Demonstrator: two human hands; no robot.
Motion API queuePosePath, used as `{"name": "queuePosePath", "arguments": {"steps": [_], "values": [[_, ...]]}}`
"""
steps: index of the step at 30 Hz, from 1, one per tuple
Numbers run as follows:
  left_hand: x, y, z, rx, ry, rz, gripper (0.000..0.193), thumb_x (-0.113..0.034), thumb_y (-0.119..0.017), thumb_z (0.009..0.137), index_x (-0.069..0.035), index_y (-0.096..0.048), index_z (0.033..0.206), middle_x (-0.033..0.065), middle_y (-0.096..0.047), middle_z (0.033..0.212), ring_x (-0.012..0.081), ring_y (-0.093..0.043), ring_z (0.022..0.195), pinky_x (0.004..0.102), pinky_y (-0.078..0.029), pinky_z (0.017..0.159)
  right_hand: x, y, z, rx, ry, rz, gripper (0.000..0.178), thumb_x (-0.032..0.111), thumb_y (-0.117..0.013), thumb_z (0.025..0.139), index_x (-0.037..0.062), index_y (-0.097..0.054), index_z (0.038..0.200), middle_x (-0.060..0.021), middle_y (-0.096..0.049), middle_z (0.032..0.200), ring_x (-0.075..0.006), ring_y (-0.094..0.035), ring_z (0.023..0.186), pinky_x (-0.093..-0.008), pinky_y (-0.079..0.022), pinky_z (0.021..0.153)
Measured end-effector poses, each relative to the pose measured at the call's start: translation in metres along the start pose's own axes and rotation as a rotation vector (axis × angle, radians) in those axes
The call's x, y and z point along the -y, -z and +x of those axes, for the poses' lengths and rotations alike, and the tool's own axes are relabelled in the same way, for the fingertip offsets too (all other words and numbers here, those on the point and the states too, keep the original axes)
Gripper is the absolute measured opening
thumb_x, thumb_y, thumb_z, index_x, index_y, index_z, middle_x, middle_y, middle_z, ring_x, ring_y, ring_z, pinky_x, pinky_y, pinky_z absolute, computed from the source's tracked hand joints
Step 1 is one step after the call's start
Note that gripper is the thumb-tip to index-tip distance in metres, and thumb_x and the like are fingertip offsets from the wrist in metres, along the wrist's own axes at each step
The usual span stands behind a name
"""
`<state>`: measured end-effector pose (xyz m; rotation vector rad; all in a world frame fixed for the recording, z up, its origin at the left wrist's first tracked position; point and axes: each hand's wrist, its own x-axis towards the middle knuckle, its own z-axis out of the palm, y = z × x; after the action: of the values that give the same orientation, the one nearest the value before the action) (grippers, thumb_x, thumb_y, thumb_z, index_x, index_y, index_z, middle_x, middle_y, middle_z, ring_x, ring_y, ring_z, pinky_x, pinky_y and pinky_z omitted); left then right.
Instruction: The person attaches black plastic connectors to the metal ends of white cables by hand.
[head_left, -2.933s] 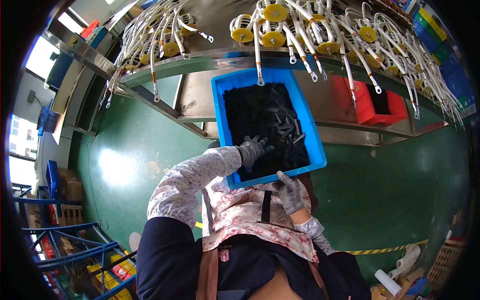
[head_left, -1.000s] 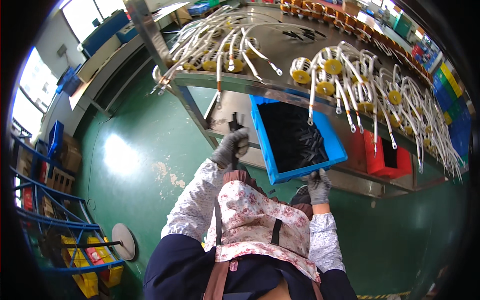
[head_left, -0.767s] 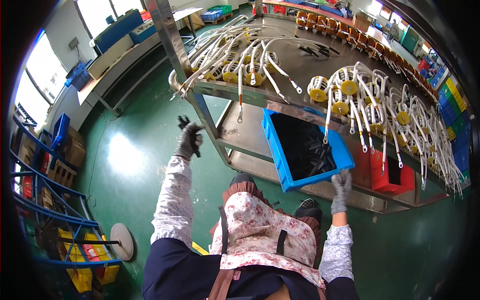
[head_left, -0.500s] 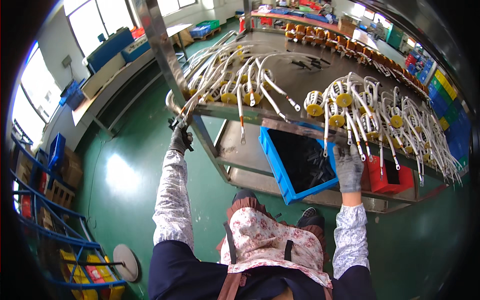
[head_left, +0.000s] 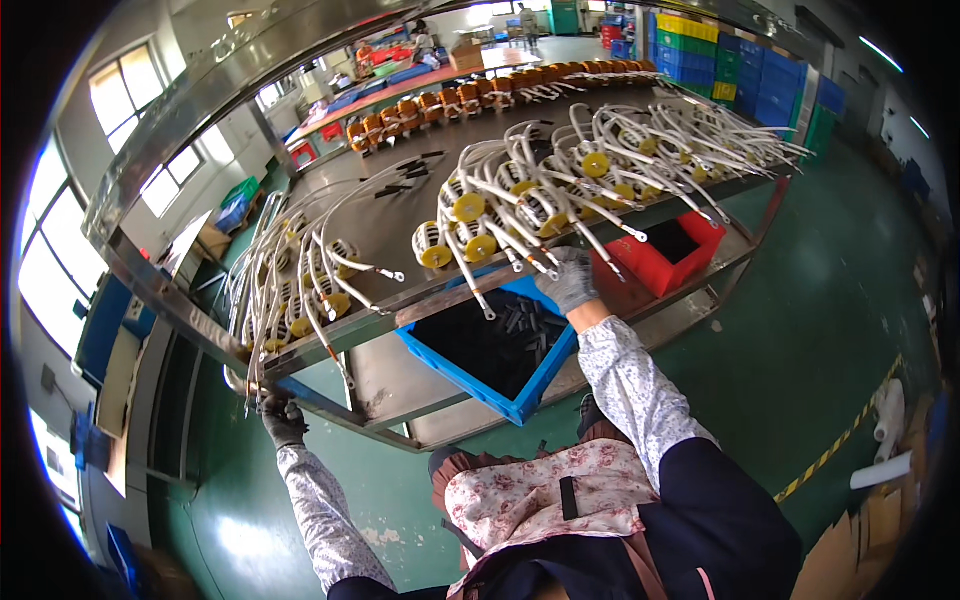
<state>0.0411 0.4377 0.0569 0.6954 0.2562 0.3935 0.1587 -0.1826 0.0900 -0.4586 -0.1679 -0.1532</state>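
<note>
left hand [head_left: 287, 426] curls round dark tubes [head_left: 277, 404]; right hand [head_left: 570, 280] at bench edge [head_left: 418, 304], grip unclear; one blue bin [head_left: 460, 384], one red bin [head_left: 688, 268]; open floor [head_left: 800, 320] rightward.

The left hand [head_left: 284, 422], earlier inside the blue bin [head_left: 465, 384], is now clear of it and positioned at the left corner of the counter [head_left: 390, 240], with what appear to be black pieces [head_left: 275, 404] in its grip. The right hand [head_left: 570, 280] is released from the bin's near rim and located at the counter's front edge, beside white cables [head_left: 595, 242]. The bin, previously against the apron [head_left: 545, 490], now stands apart from it.
</note>
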Motion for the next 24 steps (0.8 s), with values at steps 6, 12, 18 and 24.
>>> {"name": "queuePosePath", "arguments": {"steps": [6,12,18,24], "values": [[0.000,-0.009,-0.009,0.039,0.004,0.032,0.018,-0.022,-0.059,0.082,-0.009,-0.057,0.070,0.0025,-0.054,0.061,0.0126,-0.041,0.041,0.0226,-0.034,0.036,-0.004,-0.007,-0.003,-0.112,-0.053,0.250,0.009,-0.001,-0.055,0.056,0.0069,-0.051,0.060,-0.0067,-0.058,0.069,-0.0252,-0.059,0.064,-0.0358,-0.054,0.078],[0.003,-0.010,-0.022,-0.001,0.021,-0.027,0.021,-0.021,-0.057,0.085,-0.012,-0.053,0.066,-0.0003,-0.050,0.058,0.0140,-0.042,0.043,0.0237,-0.034,0.034,-0.017,0.021,0.019,-0.084,-0.051,0.224,0.006,0.011,-0.057,0.068,0.0127,-0.053,0.064,-0.0036,-0.056,0.063,-0.0198,-0.059,0.059,-0.0291,-0.052,0.062],[0.005,-0.013,-0.043,-0.023,-0.059,0.036,0.016,-0.022,-0.054,0.087,-0.008,-0.059,0.079,0.0028,-0.056,0.067,0.0126,-0.041,0.045,0.0225,-0.032,0.034,-0.005,0.033,0.010,0.167,-1.287,3.493,0.011,0.020,-0.061,0.070,0.0110,-0.058,0.064,-0.0065,-0.061,0.066,-0.0198,-0.062,0.063,-0.0314,-0.052,0.061],[0.008,-0.010,-0.056,0.079,-0.090,0.107,0.020,-0.022,-0.050,0.090,-0.005,-0.059,0.092,0.0076,-0.061,0.081,0.0106,-0.039,0.047,0.0211,-0.031,0.037,0.012,0.044,0.013,-0.101,-1.187,3.985,0.033,0.028,-0.055,0.081,0.0174,-0.065,0.111,-0.0131,-0.068,0.092,-0.0308,-0.064,0.085,-0.0465,-0.051,0.078]]}}
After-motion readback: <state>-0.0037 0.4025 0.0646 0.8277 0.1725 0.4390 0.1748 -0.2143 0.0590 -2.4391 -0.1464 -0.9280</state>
